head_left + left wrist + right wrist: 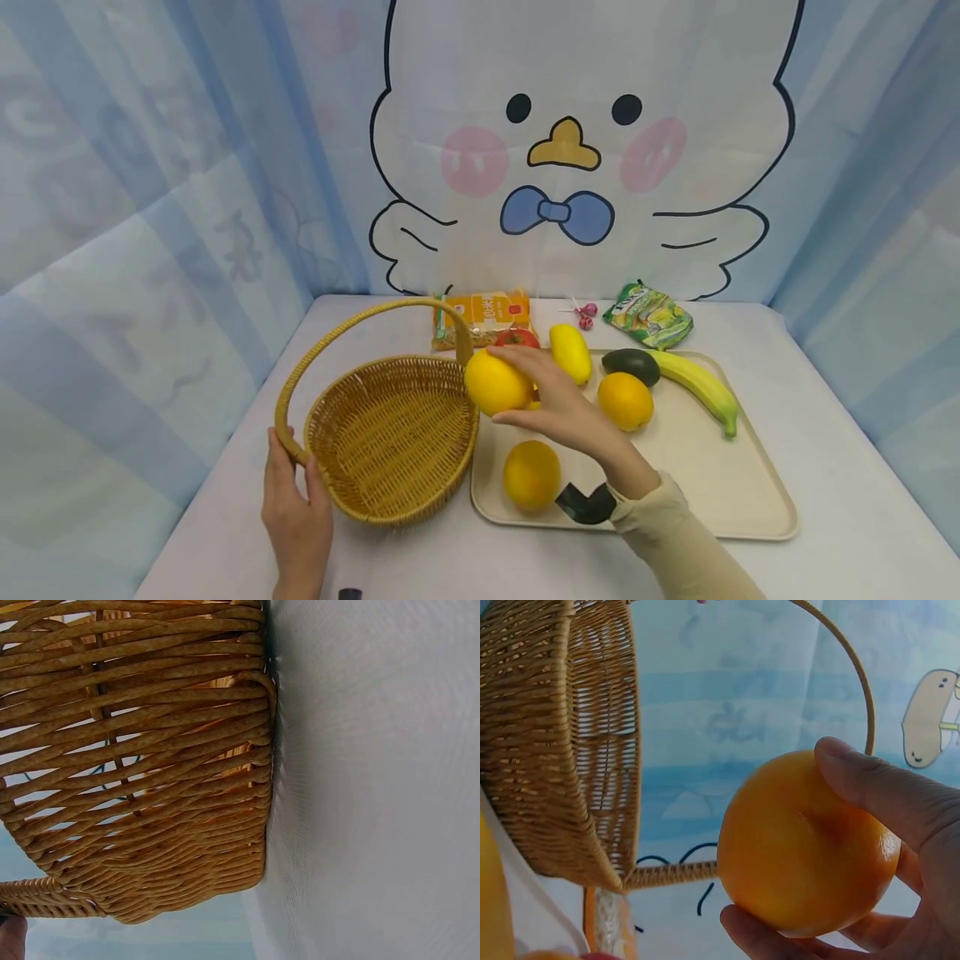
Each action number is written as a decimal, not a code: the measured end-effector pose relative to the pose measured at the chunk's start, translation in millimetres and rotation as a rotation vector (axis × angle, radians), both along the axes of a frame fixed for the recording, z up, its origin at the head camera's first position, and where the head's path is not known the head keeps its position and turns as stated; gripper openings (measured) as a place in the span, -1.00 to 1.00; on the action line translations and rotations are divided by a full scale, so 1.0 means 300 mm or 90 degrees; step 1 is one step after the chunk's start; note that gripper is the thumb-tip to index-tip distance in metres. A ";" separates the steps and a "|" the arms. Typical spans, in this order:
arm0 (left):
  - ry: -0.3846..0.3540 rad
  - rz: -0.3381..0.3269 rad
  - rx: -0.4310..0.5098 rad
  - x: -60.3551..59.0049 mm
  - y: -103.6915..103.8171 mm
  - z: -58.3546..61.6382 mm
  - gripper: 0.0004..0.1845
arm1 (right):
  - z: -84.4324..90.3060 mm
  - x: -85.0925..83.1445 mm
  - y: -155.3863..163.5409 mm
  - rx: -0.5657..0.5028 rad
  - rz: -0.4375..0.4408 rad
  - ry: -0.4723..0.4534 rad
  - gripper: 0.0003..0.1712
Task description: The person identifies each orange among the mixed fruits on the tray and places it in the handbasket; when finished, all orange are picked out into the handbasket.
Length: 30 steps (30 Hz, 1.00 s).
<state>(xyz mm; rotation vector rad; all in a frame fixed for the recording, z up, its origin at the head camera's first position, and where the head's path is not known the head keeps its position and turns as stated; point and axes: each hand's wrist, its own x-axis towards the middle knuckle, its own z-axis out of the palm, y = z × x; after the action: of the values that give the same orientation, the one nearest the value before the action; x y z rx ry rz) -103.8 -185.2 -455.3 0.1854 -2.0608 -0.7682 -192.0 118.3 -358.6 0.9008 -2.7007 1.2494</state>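
Observation:
My right hand (pixel 528 392) grips a round yellow-orange fruit (pixel 497 383) in the air, just right of the basket's rim; in the right wrist view my fingers (pixel 885 791) curl round the fruit (pixel 802 844). A woven wicker basket (pixel 390 433) with a tall hoop handle (pixel 341 333) stands empty on the white table. My left hand (pixel 296 512) holds the base of the handle at the basket's near left side. The left wrist view shows only the basket's wall (pixel 142 765).
A beige tray (pixel 712 475) right of the basket holds two orange fruits (pixel 531 475) (pixel 625 401), a yellow mango (pixel 571 352), an avocado (pixel 632 365), a banana (pixel 701 387) and a tomato (pixel 517 337). Behind lie an orange packet (pixel 483 317), a green packet (pixel 648 315) and a lollipop (pixel 583 314).

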 end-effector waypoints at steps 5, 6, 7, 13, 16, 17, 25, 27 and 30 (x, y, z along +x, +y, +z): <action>0.008 0.000 -0.002 0.000 -0.002 0.001 -0.30 | 0.013 -0.015 -0.052 -0.013 0.043 -0.002 -0.13; 0.011 -0.001 -0.003 -0.001 -0.002 0.001 -0.30 | 0.014 -0.018 -0.063 -0.016 0.052 -0.004 -0.13; 0.013 -0.001 -0.005 -0.002 -0.002 0.002 -0.30 | 0.015 -0.021 -0.073 -0.016 0.058 -0.006 -0.13; 0.028 -0.008 -0.016 -0.005 -0.005 -0.002 -0.31 | 0.022 -0.032 -0.137 0.002 0.093 -0.009 -0.14; 0.031 -0.009 -0.018 -0.006 -0.007 -0.004 -0.31 | 0.020 -0.037 -0.165 0.012 0.107 -0.012 -0.13; 0.030 -0.009 -0.018 -0.006 -0.007 -0.005 -0.30 | 0.019 -0.038 -0.174 0.017 0.110 -0.011 -0.13; 0.020 -0.007 -0.016 -0.003 -0.005 0.000 -0.29 | 0.022 -0.046 -0.224 0.039 0.135 -0.010 -0.13; 0.016 -0.006 -0.016 -0.002 -0.005 0.000 -0.28 | 0.026 -0.046 -0.232 0.046 0.136 -0.014 -0.13; 0.009 -0.002 -0.017 -0.001 -0.004 0.001 -0.27 | 0.028 -0.046 -0.243 0.061 0.139 -0.016 -0.13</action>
<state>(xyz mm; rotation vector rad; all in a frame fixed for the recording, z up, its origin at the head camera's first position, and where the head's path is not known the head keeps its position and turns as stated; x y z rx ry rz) -104.0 -186.5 -455.1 0.1603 -2.0577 -0.7413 -205.8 45.3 -350.1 1.2280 -2.7638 1.1779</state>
